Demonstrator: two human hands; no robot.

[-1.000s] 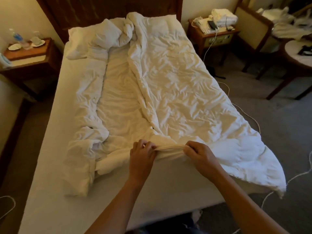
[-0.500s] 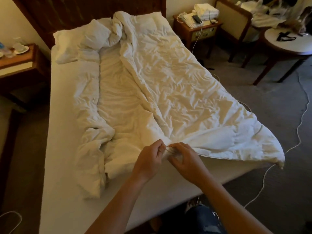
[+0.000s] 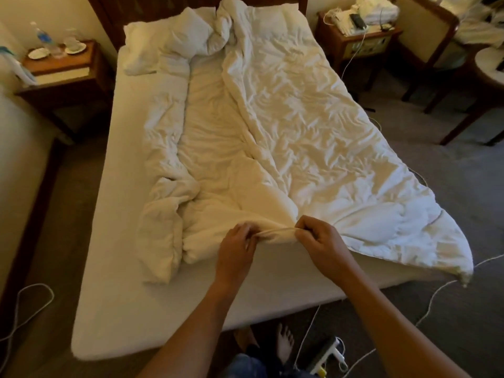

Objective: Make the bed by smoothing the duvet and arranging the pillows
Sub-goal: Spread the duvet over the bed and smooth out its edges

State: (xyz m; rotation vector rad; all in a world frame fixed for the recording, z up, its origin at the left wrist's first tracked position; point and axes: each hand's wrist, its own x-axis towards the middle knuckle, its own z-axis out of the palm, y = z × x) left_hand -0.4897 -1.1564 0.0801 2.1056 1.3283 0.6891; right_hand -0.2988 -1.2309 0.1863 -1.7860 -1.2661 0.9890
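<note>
Sprawling across the mattress [image 3: 114, 282], rumpled duvet [image 3: 300, 126]; carpeted floor [image 3: 450, 186] around.

light: dim, warm | shadows: dark floor and corners; soft | edges: wide-angle bending | focus: slightly soft

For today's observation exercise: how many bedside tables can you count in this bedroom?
2. One bedside table stands at the bed's left side, the other bedside table at its right, both beside the headboard. None seem hidden.

Bed [image 3: 131, 309]: white fitted mattress, bare along left side and near end. Crumpled white duvet [image 3: 300, 126] lies diagonally, overhanging right edge. Apparently one pillow [image 3: 152, 47] at far left.
</note>
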